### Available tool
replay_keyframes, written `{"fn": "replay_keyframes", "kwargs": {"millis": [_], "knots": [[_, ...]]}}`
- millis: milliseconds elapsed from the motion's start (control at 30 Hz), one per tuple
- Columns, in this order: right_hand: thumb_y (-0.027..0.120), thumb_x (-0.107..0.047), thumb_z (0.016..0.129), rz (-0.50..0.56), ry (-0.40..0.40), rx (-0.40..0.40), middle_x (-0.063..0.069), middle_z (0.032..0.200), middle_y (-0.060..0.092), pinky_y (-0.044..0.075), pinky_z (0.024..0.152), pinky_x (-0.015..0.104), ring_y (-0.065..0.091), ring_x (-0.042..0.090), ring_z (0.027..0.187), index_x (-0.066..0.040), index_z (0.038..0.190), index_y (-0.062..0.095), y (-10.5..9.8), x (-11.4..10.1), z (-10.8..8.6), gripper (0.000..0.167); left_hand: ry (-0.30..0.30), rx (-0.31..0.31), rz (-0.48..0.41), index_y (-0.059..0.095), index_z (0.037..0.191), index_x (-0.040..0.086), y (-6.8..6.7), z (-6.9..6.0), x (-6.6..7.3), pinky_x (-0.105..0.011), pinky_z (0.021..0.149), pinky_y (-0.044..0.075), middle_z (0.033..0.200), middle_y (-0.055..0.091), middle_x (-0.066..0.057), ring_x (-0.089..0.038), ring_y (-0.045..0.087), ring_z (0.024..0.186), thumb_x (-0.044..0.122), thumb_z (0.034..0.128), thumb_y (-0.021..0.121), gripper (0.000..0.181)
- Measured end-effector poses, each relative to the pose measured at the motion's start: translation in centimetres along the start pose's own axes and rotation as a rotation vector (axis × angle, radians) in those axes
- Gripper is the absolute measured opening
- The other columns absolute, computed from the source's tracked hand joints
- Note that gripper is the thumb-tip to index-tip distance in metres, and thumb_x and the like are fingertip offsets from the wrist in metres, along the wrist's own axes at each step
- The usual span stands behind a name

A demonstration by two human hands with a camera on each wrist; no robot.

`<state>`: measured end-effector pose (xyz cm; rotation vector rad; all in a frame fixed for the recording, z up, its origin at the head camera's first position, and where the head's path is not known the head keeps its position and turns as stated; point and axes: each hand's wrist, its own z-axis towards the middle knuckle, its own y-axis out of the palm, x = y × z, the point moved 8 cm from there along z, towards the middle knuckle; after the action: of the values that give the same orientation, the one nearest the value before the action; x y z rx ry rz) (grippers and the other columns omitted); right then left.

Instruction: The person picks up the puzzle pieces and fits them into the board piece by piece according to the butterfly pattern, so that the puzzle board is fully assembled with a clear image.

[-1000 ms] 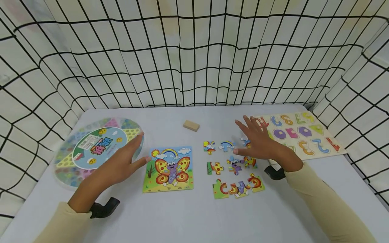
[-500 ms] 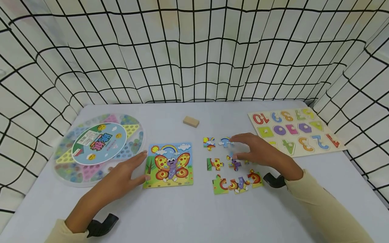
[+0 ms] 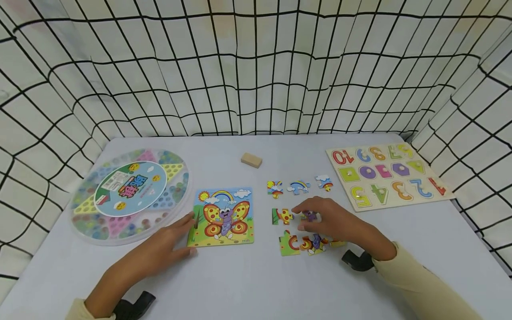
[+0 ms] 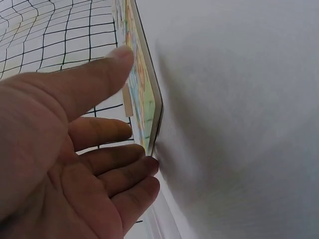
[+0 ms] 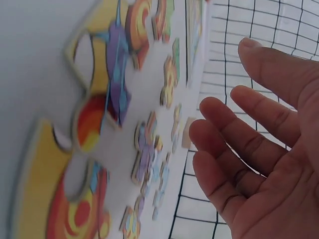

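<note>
A square butterfly picture board [image 3: 222, 218] lies flat on the table. At its left edge is my left hand [image 3: 154, 253], with loosely extended fingers; in the left wrist view the fingertips [image 4: 149, 167] are at the board's corner, and I cannot tell whether they touch. My right hand [image 3: 336, 222] hovers over loose butterfly jigsaw pieces, fingers relaxed and holding nothing. It partly covers the purple butterfly-body piece [image 3: 310, 216] and hides the piece to its right. The rainbow piece [image 3: 298, 187] and cloud piece [image 3: 324, 182] lie beyond it. Near pieces [image 5: 112, 64] show large in the right wrist view.
A round clear game box [image 3: 130, 195] with coloured beads stands at the left. A number-and-shape peg board [image 3: 390, 175] lies at the back right. Behind the picture board is a small wooden block [image 3: 251, 160]. Black netting [image 3: 256, 71] encloses the table's back and sides.
My right hand has come down from the peg board side, over the jigsaw pieces, then towards me. The left hand has lowered along the picture board's left edge. No piece has visibly shifted.
</note>
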<state>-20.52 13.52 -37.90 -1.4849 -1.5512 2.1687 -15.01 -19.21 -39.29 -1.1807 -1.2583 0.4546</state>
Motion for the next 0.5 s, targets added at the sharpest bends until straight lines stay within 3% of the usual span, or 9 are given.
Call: {"fn": "replay_keyframes", "kwargs": {"millis": [100,333,500], "knots": [[0.073,-0.028,0.089,0.006,0.002,-0.023,-0.002,0.112,0.064,0.051,0.082,0.036,0.056,0.018,0.097,-0.010,0.124,0.066,0.8,-0.4,-0.2,0.040,-0.008,-0.012,0.017,0.043,0.143,-0.005,0.3,0.0,-0.1,-0.057,0.102,0.037,0.154,0.029,-0.022,-0.044,0.032,0.136,0.028,0.0893,0.071,0.069],[0.074,-0.029,0.088,0.011,0.098,-0.080,-0.012,0.111,0.062,0.051,0.084,0.030,0.054,0.010,0.102,-0.015,0.122,0.067,2.5,-0.8,-0.4,0.037,0.000,0.006,0.044,0.047,0.139,-0.009,0.6,0.0,0.1,-0.056,0.100,0.040,0.152,0.031,-0.024,-0.046,0.036,0.133,0.017,0.0906,0.069,0.059],[0.074,-0.025,0.088,0.041,0.078,-0.077,-0.011,0.110,0.063,0.051,0.082,0.029,0.054,0.012,0.100,-0.014,0.122,0.068,2.9,-1.1,-0.5,0.036,0.000,0.022,0.036,0.047,0.139,-0.008,0.6,0.2,0.3,-0.055,0.101,0.039,0.153,0.031,-0.022,-0.044,0.034,0.135,0.016,0.0918,0.068,0.057]]}}
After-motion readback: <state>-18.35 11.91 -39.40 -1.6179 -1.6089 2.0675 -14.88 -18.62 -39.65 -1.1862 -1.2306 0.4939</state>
